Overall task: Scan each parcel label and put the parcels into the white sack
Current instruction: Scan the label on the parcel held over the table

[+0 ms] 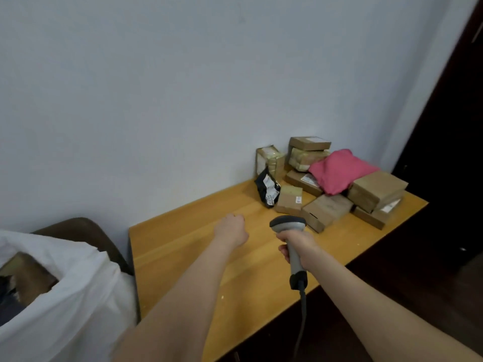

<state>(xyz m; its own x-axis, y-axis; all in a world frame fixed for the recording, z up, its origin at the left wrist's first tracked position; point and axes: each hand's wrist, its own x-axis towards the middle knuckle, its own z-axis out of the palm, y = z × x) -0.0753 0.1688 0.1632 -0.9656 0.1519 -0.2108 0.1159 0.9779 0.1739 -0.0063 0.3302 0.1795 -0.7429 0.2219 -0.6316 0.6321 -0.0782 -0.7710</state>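
**Parcel station: hazards and count**

Hazards, largest item first
- The orange-yellow wooden table (183, 257) carries its load in the far right corner. The outer brown cardboard boxes (376, 188) sit near the edge, so pulling one from low in the heap could send others to the floor.
- The white fabric sack (78, 296) stands off the table's left end, well apart from the heap. Its mouth sags, so a parcel dropped carelessly may catch the rim and miss.
- The pink soft plastic mailer bag (339, 171) lies across several boxes and hides labels. It will likely slide when they are moved.
- The dark cable (303, 317) hangs off the near edge and could snag during a reach.

Hands
- The right hand (300, 249) is clamped round the handle of the grey plastic handheld scanner (288, 223).
- The left hand (231, 229) is stretched towards the heap with nothing seen in it. Its fingers are hidden, so I cannot tell whether they are spread or closed.

Count
- Table: one. Sack: one, with at least one brown box (28, 280) inside.
- Cardboard boxes on the table: at least eight, some possibly hidden.
- Pink bag: one. Black plastic mailer pouch (268, 188): one. Scanner: one
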